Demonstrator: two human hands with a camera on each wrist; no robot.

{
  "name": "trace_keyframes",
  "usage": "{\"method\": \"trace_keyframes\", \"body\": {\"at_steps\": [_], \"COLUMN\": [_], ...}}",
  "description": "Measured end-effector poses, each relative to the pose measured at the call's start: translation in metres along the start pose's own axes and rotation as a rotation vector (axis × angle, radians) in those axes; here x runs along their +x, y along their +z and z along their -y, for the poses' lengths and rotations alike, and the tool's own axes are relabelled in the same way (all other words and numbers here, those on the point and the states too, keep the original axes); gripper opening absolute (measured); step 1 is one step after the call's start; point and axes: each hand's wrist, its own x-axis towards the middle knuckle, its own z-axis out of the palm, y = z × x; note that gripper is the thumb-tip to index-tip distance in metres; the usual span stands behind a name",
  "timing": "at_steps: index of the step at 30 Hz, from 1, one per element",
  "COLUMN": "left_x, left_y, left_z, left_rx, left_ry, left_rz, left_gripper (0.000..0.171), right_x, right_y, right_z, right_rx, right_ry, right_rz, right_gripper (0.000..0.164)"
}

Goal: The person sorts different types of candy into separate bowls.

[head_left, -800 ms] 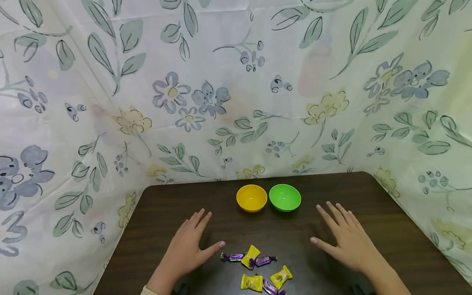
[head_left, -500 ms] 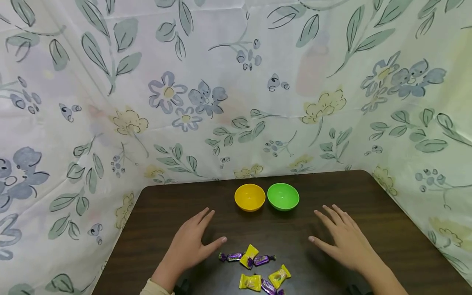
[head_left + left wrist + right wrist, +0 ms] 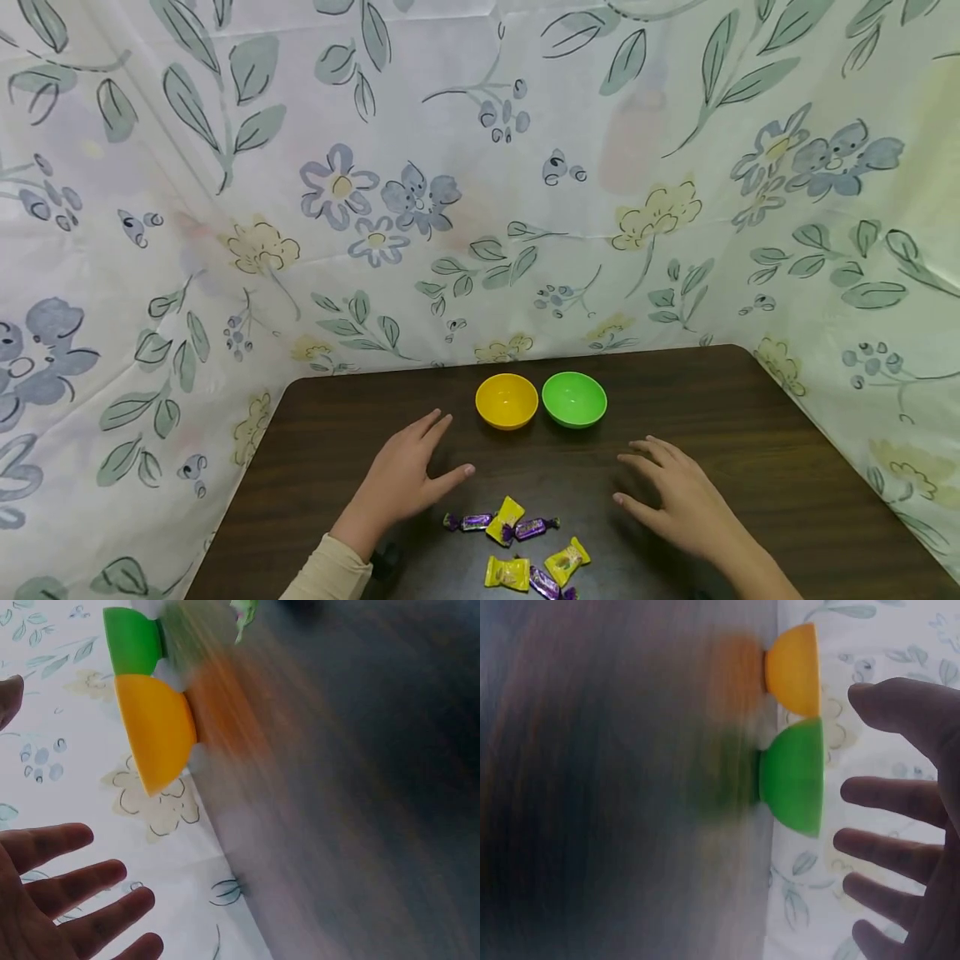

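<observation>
My left hand (image 3: 402, 477) hovers over the table left of the candies, fingers spread and holding nothing. To the right of them is my right hand (image 3: 677, 500), also free of any object, its fingers loosely extended. Between the hands lie yellow-wrapped candies (image 3: 507, 574) and purple-wrapped candies (image 3: 532, 529), in a far cluster and a near cluster. Behind them an orange-yellow bowl (image 3: 507, 402) stands upright beside a green bowl (image 3: 574, 401). Both wrist views show the orange-yellow bowl (image 3: 154, 731) and green bowl (image 3: 795, 778) beyond the spread fingers.
The dark wooden table (image 3: 337, 417) has rounded far corners. A floral cloth (image 3: 465, 208) hangs right behind its far edge and along both sides. A beige sleeve (image 3: 330, 571) covers the left forearm.
My left hand has moved a little right and forward. The right hand has shifted left and slightly nearer, with its fingers bending somewhat. The bowls and candies keep their places on the table.
</observation>
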Motion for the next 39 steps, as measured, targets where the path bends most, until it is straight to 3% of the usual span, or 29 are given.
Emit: {"method": "trace_keyframes", "body": {"at_steps": [10, 22, 29, 39], "left_x": [0.024, 0.051, 0.068, 0.091], "left_y": [0.009, 0.018, 0.026, 0.038], "left_z": [0.008, 0.016, 0.021, 0.016], "left_rx": [-0.015, 0.017, 0.027, 0.039], "left_ry": [0.039, 0.075, 0.065, 0.081], "left_rz": [0.036, 0.069, 0.092, 0.141], "left_gripper": [0.094, 0.092, 0.097, 0.104], "right_x": [-0.002, -0.002, -0.002, 0.007], "right_y": [0.018, 0.035, 0.045, 0.053], "right_z": [0.021, 0.047, 0.056, 0.067], "right_rx": [0.131, 0.232, 0.258, 0.26], "right_ry": [0.015, -0.036, -0.047, -0.046], "right_rz": [0.073, 0.189, 0.249, 0.342], "right_gripper": [0.041, 0.032, 0.032, 0.033]}}
